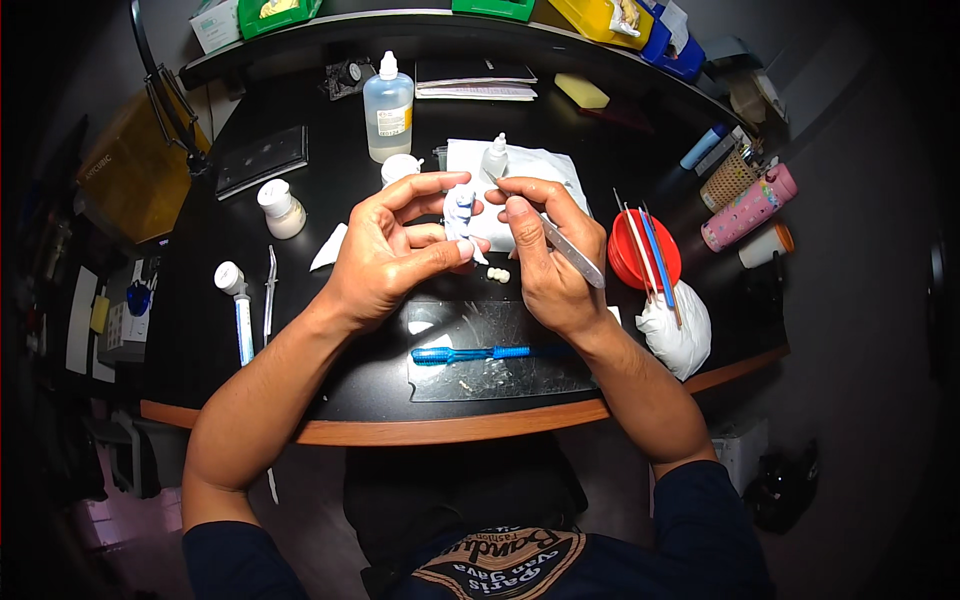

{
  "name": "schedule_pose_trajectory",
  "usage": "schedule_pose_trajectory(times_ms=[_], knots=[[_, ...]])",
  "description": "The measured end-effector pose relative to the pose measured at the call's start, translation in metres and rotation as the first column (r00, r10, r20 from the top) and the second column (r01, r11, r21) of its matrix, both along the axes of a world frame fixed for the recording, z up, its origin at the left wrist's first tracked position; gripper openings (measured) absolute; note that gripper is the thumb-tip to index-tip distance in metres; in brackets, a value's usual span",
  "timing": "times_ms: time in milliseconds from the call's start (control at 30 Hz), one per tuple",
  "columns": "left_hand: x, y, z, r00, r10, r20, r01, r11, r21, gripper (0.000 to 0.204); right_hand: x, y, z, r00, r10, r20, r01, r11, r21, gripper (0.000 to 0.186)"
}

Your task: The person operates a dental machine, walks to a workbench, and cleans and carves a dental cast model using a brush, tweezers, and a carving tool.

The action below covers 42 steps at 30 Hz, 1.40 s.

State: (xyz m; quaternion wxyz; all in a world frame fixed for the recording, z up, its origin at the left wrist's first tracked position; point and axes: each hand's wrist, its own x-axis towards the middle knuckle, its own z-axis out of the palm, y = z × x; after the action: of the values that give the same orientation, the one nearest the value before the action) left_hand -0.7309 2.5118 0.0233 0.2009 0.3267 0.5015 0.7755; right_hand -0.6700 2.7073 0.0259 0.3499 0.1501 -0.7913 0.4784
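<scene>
As hands (470, 250) work, red bowl (643, 250) holding sticks (650, 255)

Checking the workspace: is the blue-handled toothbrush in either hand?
No, the blue-handled toothbrush lies on the dark glass slab, below both hands.

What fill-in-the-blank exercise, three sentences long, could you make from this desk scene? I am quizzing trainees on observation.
1. The left hand holds a small white-and-blue piece, and the right hand holds a slim ____ tool.
2. The toothbrush on the glass slab is ____.
3. The bowl that holds the thin sticks is ____.

Missing words: metal; blue; red
</scene>
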Motion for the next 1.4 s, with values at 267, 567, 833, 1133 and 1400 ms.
schedule_pose_trajectory(times_ms=[267,567,833,1133,1400], knots=[[0.0021,0.0009,0.0030,1.000,0.010,-0.021,-0.010,1.000,-0.012,0.063,0.0012,-0.0009,0.0013,1.000,-0.002,0.009,0.002,1.000,-0.003,0.019],[0.0019,0.0012,0.0018,1.000,0.004,-0.022,-0.004,1.000,0.013,0.064,0.0011,-0.0006,0.0004,1.000,-0.007,0.015,0.007,1.000,0.006,0.019],[0.0008,0.0016,0.0003,1.000,-0.004,-0.025,0.004,1.000,0.020,0.065,0.0002,0.0011,0.0002,1.000,-0.010,0.006,0.010,1.000,0.028,0.019],[0.0008,0.0008,0.0003,1.000,-0.011,-0.017,0.011,1.000,0.002,0.065,0.0035,-0.0014,0.0020,1.000,-0.017,0.026,0.017,1.000,-0.025,0.020],[0.0023,0.0007,0.0030,1.000,-0.010,-0.025,0.010,1.000,-0.009,0.064,0.0018,-0.0011,0.0016,1.000,-0.008,0.001,0.008,1.000,-0.008,0.019]])
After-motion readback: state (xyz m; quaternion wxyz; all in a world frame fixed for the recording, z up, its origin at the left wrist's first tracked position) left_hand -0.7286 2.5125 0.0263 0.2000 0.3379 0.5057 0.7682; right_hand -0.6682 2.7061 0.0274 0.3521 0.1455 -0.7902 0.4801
